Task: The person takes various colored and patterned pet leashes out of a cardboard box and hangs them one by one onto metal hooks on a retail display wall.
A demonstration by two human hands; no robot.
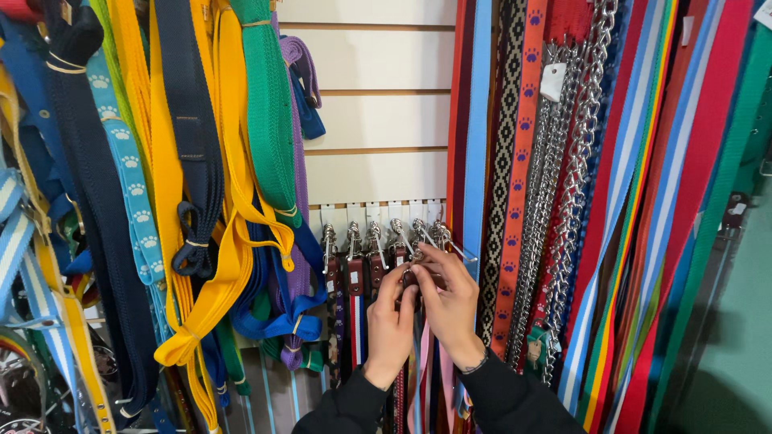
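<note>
Both of my hands are raised to a row of metal snap clips [378, 237] that hang from wall hooks on a slatted panel. My left hand [390, 325] pinches a clip near the middle of the row. My right hand [450, 301] closes its fingers on the same clip [412, 259] from the right. Narrow leashes [354, 321] in red, pink and striped colours hang down from the clips behind my hands. Black sleeves cover both wrists.
Thick yellow, green, navy and blue leashes [225, 177] hang in loops on the left. Metal chains [567, 185] and long striped and paw-print straps [515, 161] hang on the right. The beige slat wall [378, 120] shows above the clips.
</note>
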